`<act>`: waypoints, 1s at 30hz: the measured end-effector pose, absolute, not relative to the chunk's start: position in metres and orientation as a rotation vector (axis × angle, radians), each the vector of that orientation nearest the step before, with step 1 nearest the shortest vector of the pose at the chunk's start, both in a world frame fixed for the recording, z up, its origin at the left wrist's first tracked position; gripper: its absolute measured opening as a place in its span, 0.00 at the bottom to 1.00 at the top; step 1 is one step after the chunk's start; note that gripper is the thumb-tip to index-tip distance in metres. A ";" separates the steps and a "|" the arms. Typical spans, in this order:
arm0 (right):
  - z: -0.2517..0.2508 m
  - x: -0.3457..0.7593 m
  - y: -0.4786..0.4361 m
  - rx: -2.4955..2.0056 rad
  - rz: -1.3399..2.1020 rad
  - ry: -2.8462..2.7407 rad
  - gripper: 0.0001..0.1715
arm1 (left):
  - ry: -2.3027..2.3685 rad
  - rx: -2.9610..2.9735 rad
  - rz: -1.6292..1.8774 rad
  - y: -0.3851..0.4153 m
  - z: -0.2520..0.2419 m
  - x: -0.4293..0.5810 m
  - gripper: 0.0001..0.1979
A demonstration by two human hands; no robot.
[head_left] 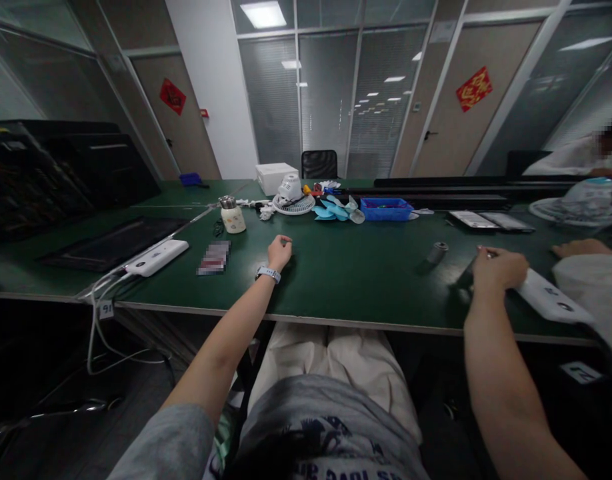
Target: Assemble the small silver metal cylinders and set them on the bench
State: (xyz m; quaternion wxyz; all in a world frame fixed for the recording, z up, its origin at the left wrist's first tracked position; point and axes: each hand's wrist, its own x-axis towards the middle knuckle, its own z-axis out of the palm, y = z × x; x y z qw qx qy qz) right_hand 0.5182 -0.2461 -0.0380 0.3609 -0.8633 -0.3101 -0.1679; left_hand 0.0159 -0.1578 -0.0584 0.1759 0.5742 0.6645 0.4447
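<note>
Silver-grey metal cylinder [438, 253] stood upright, right of ctr frame, on the long dark-green table [356, 270], near R hand [501, 269] but not touching. R hand was at mid-right, fingertips drawn together & clamped on a small dark item [491, 255], mostly hidden, so couldn't tell what. L hand [280, 252] was well apart, just left of ctr, low over the table; fingers curled in together, couldn't tell if anything was inside. Pale-banded wristwatch [268, 273] on L wrist.

Just beside R hand, toward lower right: white oblong plastic unit [556, 299]. Beyond it, at R edge, a co-worker's hand [581, 248] w/ a pale sleeve.

Left of L hand: flat rectangular item [215, 258], pixelated; farther left, a second white oblong plastic unit [159, 257] w/ white cables. Cream round-bodied bottle w/ metal lid [233, 217] stood above the flat item.

Across upper-mid frame, L to R: white cardboard-like box [276, 177], white plastic fan parts [289, 189], light-blue plastic blades [330, 209], blue plastic tray [386, 211] w/ small bits in it, too small to ID.

Bkgd: black mesh chair [319, 164] at top ctr; red diamond-shaped door signs [474, 89] upper L & upper R.
</note>
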 end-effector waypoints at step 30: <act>-0.027 0.493 -0.265 -2.189 -0.201 -0.539 0.20 | 1.924 1.631 1.256 -0.159 -0.057 0.018 0.13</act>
